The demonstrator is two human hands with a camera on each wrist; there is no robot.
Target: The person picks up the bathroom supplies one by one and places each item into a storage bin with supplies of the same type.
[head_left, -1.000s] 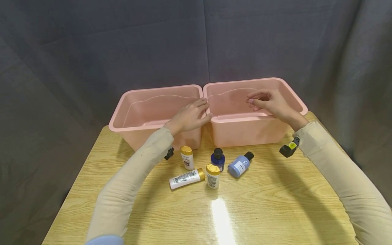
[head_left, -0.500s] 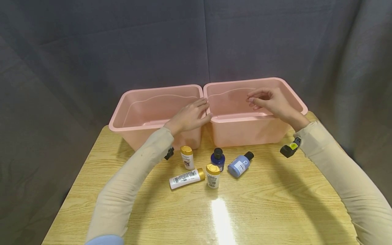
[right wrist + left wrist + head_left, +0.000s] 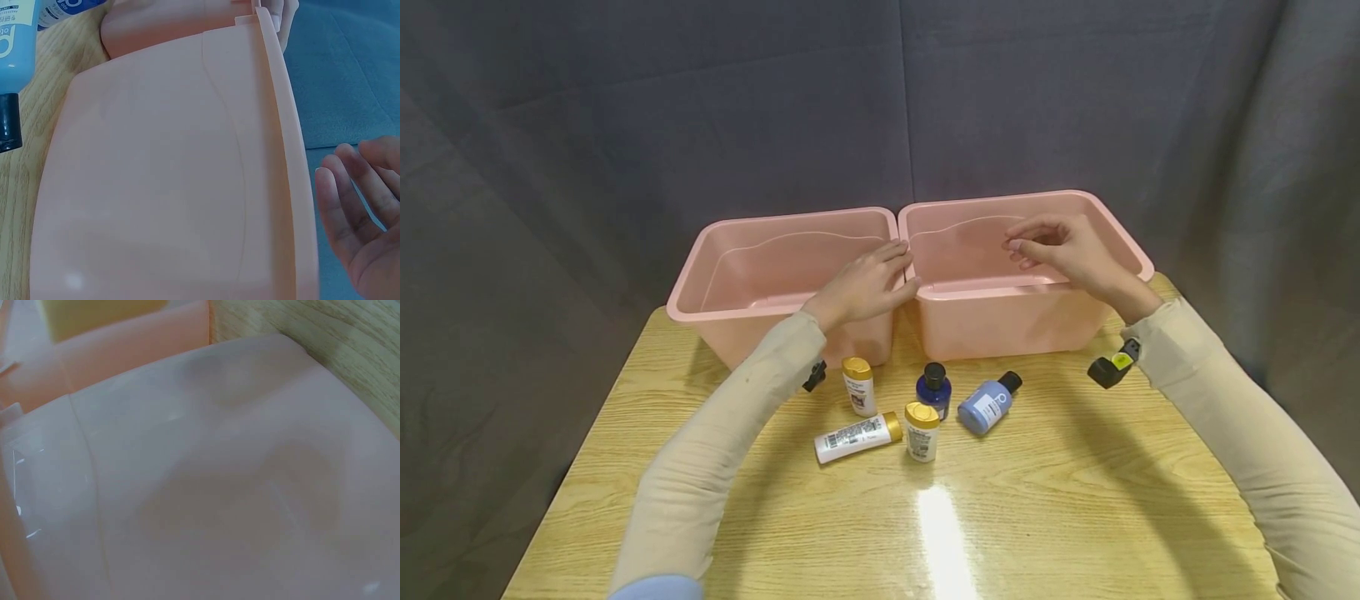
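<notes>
Two empty pink bins stand side by side at the table's far edge, the left bin [image 3: 700, 275] and the right bin [image 3: 1000, 321]. My left hand [image 3: 868, 283] rests with straight fingers on the rims where the bins meet. My right hand [image 3: 1056, 248] hovers over the right bin [image 3: 187, 187], fingers [image 3: 350, 212] loosely curled and holding nothing. In front of the bins lie several small bottles: three white ones with gold caps [image 3: 859, 386] [image 3: 856, 437] [image 3: 921, 432], a dark blue one [image 3: 933, 390], and a light blue one [image 3: 988, 404] on its side.
The wooden table [image 3: 1075, 500] has a glare patch near the front middle. A dark grey curtain [image 3: 775, 108] hangs close behind the bins. Black wrist cameras sit under each forearm, the right one [image 3: 1110, 367] above the table. The left wrist view shows the bin's inner wall [image 3: 206, 487].
My right forearm has drifted very slightly right and toward me. Both hands keep their places over the bins, and the bottles have not moved.
</notes>
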